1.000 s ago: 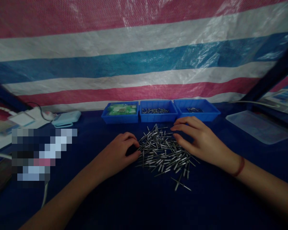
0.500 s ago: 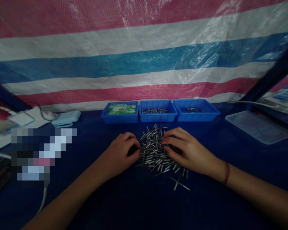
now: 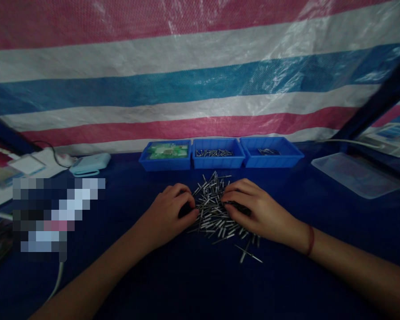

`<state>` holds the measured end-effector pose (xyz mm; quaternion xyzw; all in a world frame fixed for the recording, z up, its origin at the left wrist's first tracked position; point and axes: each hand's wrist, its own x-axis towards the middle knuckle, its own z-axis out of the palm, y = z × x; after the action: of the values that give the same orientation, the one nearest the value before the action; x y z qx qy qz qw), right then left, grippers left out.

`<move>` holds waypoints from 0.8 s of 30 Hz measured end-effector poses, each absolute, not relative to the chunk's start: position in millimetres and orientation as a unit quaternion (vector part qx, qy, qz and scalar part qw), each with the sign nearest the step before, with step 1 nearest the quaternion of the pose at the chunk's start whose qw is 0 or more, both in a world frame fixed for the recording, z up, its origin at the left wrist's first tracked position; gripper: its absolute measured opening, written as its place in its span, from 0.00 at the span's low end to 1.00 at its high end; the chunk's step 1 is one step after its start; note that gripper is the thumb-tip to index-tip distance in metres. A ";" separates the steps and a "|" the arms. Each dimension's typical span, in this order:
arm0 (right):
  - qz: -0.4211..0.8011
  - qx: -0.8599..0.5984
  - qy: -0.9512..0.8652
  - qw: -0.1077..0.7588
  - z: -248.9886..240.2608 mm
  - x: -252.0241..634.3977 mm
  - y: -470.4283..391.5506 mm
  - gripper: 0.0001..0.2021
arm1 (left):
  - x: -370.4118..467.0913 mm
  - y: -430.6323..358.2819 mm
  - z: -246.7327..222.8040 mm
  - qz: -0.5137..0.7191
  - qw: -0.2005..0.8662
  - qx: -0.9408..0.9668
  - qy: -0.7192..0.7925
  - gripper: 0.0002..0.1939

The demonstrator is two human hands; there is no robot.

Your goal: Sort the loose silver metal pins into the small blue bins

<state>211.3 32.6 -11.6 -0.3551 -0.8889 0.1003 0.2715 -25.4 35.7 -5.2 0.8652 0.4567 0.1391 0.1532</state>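
A loose pile of silvery blind rivets point(image 3: 216, 218) with long thin shanks lies on the dark blue tabletop between my hands. My left hand point(image 3: 173, 206) is at the left edge of the pile, fingers curled and thumb close to the index finger, closed on rivets at its tips. From the right, my right hand point(image 3: 250, 206) reaches over the pile. Its thumb and index finger come close together on rivets there, and more rivets show in the gap under the palm. Exactly how many each hand grips is hidden. Two rivets point(image 3: 248, 254) lie crossed just in front of the pile.
Behind the pile stand three blue bins: the left bin point(image 3: 165, 164) with green-and-clear packets, the middle bin point(image 3: 218, 162) with rivets, the right bin point(image 3: 286, 155) with a few metal pieces. A clear plastic lid point(image 3: 356, 175) lies right. A light-blue case point(image 3: 91, 163) and a white cable point(image 3: 58, 280) are left.
My left thumb has edged right, further onto the pile. My right hand has shifted slightly left. The whole view has moved a little; the bins and pile otherwise look the same.
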 end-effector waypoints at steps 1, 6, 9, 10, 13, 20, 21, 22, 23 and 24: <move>0.101 -0.355 -0.889 0.272 -11.7 211.4 32.3 0.07 | -25.1 35.6 -5.1 0.142 0.154 0.867 0.453 0.06; 0.103 -0.355 -0.886 0.280 -11.4 211.3 31.9 0.08 | -24.6 35.5 -3.7 0.160 0.168 0.870 0.436 0.07; 0.120 -0.356 -0.876 0.301 -8.6 208.9 29.7 0.07 | -21.6 32.6 -0.2 0.189 0.192 0.860 0.433 0.07; 0.134 -0.360 -0.868 0.314 -7.2 207.3 28.1 0.07 | -19.5 30.2 1.7 0.201 0.205 0.854 0.434 0.07; 0.215 -0.373 -0.825 0.366 -1.8 200.5 20.7 0.07 | -10.0 18.8 8.3 0.236 0.267 0.829 0.432 0.07; 0.330 -0.338 -0.772 0.426 10.2 193.1 5.8 0.07 | 5.5 -2.9 13.9 0.265 0.389 0.774 0.423 0.09; 0.334 -0.334 -0.769 0.430 10.7 193.6 5.3 0.08 | 5.6 -3.4 13.1 0.267 0.395 0.770 0.424 0.09; 0.337 -0.331 -0.767 0.435 10.9 194.2 5.0 0.07 | 5.4 -3.4 12.1 0.269 0.399 0.767 0.423 0.09; 0.339 -0.326 -0.765 0.440 10.7 194.7 4.9 0.07 | 5.1 -3.3 11.0 0.269 0.402 0.766 0.424 0.09; 0.342 -0.322 -0.763 0.445 10.3 195.1 4.8 0.07 | 4.8 -3.0 9.9 0.270 0.403 0.765 0.423 0.09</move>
<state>195.1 4.8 10.3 -0.3222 -0.7628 0.3416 0.4445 4.8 -3.0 9.9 0.7654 0.4233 0.2699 0.4026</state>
